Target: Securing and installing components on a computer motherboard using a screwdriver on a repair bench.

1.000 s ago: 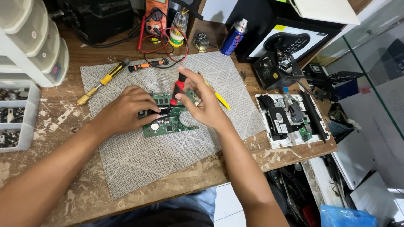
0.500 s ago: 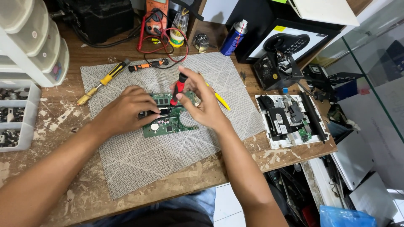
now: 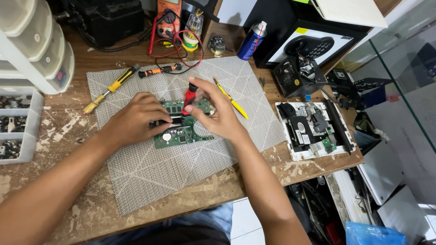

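1. Counter point(image 3: 91, 59): worn wooden top, carrying everything listed below.
2. Grey woven mat point(image 3: 150, 177): lies flat on the counter, spanning most of its middle, with both hands working over it.
3. White tray point(image 3: 290, 152): at the right edge of the mat, holding dismantled black parts and a small green board.
4. Left forearm: enters from the lower left corner and runs diagonally up to the mat, wrist low.
5. Right forearm: enters from the bottom centre and rises steeply toward the mat, wrist bent inward.
6. Green circuit board point(image 3: 181, 135): lies flat on the upper middle of the mat, partly covered by both hands.
7. Left hand point(image 3: 136, 120): palm down, fingers curled, pressing on the board's left part; its grip is clenched down on a dark component there, fingertips touching the board.
8. Right hand point(image 3: 218, 113): raised over the board's right part, fingers bunched; its grip is closed around the red-handled screwdriver point(image 3: 190, 97).
9. Red-handled screwdriver: nearly upright, tip down at the board's upper edge between the two hands.
10. Yellow-handled screwdriver point(image 3: 111, 88): lies loose at the mat's upper left corner, well apart from the hands.
11. Yellow tool point(image 3: 234, 102): a slim item lying just beyond the right hand.
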